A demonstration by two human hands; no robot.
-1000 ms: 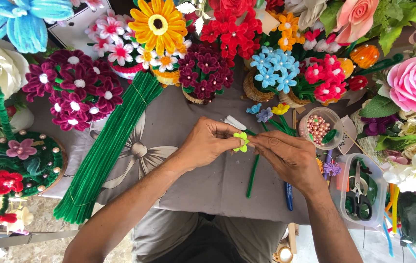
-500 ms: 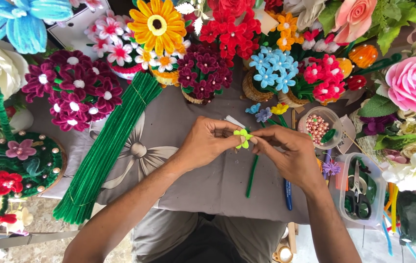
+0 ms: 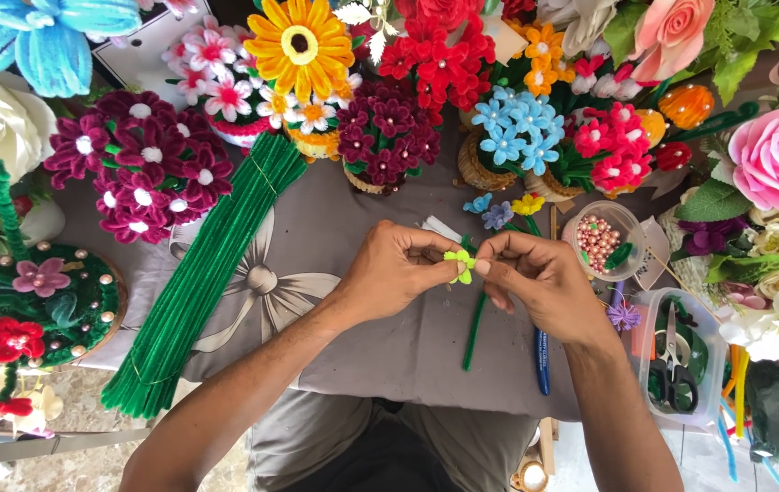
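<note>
Open room: only the middle band of the frame, a stretch of grey cloth [image 3: 380, 337] printed with a pale bow, lies bare. Its near edge hangs over the person's lap at bottom centre.

Left hand [image 3: 396, 271] and right hand [image 3: 535, 282] meet at centre frame, fingertips pinched shut from both sides on a small yellow-green pipe-cleaner flower [image 3: 460, 264]. The flower sits just above the cloth; its green stem [image 3: 474, 328] runs down toward the lap.

Boundaries: a long bundle of green pipe cleaners [image 3: 198, 282] slants from upper centre to lower left. Pots of pipe-cleaner blooms crowd the whole top edge, among them an orange sunflower [image 3: 298, 41] and blue flowers [image 3: 517, 123]. Right side: a bowl of pink beads [image 3: 597, 239], near the right hand, and a clear tub holding scissors [image 3: 676, 360]. A blue pen [image 3: 542, 360] lies under the right wrist.

Surface: the tabletop is wholly cloth-covered; a pale stone floor shows at lower left.
</note>
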